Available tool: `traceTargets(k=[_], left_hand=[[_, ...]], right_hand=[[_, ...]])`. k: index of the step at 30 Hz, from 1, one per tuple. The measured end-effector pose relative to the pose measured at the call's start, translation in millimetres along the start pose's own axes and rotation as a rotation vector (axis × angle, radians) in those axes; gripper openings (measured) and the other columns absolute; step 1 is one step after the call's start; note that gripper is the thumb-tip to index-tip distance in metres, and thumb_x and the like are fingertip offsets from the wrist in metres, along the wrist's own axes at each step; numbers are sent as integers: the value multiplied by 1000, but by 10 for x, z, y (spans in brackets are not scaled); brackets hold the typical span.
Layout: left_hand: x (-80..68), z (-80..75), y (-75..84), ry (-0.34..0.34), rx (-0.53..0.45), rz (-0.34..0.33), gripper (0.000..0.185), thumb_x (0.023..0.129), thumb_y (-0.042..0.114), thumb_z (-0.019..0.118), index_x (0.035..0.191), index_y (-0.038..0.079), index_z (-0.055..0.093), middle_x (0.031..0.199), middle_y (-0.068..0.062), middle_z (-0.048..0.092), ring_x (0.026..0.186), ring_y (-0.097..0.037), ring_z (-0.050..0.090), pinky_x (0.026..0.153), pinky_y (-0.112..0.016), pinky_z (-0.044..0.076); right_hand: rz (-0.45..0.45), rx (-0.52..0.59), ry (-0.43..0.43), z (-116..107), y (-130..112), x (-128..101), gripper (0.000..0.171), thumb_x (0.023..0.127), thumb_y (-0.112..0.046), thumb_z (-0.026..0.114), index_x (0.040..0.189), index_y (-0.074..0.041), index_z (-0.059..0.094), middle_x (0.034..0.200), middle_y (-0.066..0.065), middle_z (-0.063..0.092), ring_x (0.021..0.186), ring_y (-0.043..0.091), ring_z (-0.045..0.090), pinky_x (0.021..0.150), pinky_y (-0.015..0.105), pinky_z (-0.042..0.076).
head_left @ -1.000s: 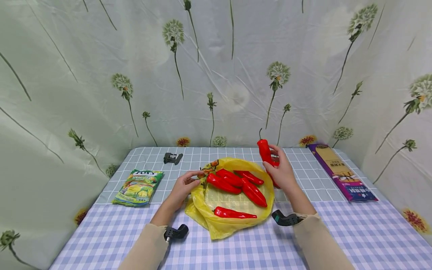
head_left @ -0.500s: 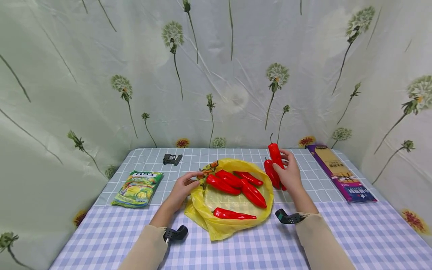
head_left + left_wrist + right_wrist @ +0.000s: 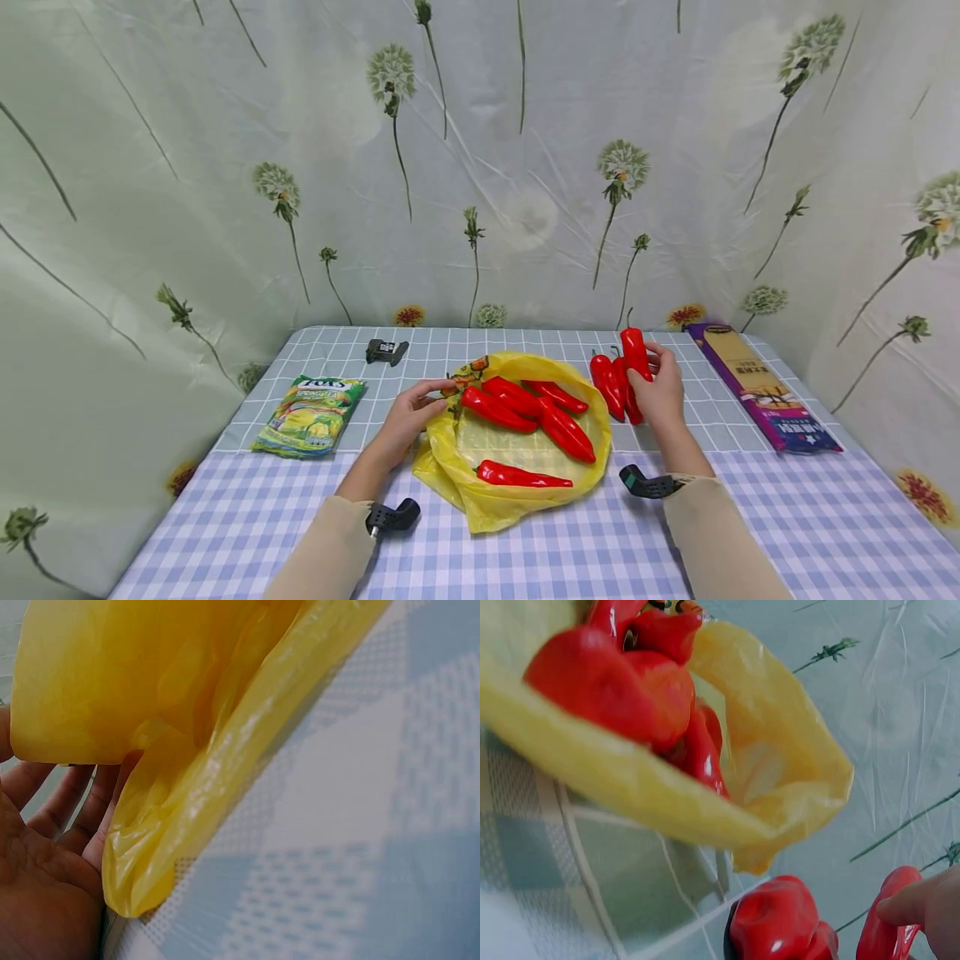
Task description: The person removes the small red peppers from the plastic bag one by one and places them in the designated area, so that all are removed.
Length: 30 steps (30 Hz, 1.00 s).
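Observation:
A yellow plastic bag [image 3: 525,492] lies open on the checked cloth with several red peppers [image 3: 558,427] on it. My left hand [image 3: 438,390] pinches the bag's left rim near its printed edge. In the left wrist view the bag [image 3: 225,742] folds over my palm [image 3: 37,885]. My right hand [image 3: 651,367] grips one red pepper [image 3: 636,352] upright, just right of the bag. That pepper stands beside other red peppers [image 3: 606,383] lying on the cloth. In the right wrist view a fingertip [image 3: 919,907] presses the held pepper [image 3: 885,934], with the bag [image 3: 780,750] behind it.
A green snack packet [image 3: 309,415] lies at the left of the table. A small black object [image 3: 386,351] sits near the far edge, and a long purple box [image 3: 761,387] lies at the right. A floral curtain [image 3: 480,167] closes in the table's far side.
My right hand has carried the pepper rightward and down, from over the bag's far rim to beside the peppers on the cloth. My left hand has kept its pinch on the bag.

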<state>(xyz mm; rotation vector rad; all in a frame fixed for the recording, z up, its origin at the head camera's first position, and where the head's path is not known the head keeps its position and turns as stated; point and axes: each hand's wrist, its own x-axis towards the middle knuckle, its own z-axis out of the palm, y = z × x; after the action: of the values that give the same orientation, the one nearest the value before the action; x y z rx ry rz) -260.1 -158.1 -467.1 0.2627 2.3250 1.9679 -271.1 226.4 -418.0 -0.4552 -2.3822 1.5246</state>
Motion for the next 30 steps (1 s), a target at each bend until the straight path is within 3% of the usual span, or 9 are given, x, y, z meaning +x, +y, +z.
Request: traceTargets(k=[5,15,30], left_hand=[[-12,-9,-6,-9,-9,7,39,98,18,61,136,10,60,145,-11,54,112,-21,59,90,-21,51],[4,-10,-21,-10,-16,15,40,98,18,61,137,8,58,146,-12,53,116,-22,60,90,-20,51],[15,-10,-27,-7,-31,7,39,99,15,59,137,7,59,145,-13,53,108,-18,59,85,-19,52]], right_hand=[[-4,-25,19,-18,96,46,68,94,-5,59,154,-10,29,152,24,37,139,41,38,109,56,42],[27,-105,16,-37,226,112,67,93,-2,57,155,-16,33,150,27,35,139,46,36,105,59,44],[-16,-187,45,-100,306,127,57,88,5,44,144,-2,49,140,33,43,131,47,37,111,56,38]])
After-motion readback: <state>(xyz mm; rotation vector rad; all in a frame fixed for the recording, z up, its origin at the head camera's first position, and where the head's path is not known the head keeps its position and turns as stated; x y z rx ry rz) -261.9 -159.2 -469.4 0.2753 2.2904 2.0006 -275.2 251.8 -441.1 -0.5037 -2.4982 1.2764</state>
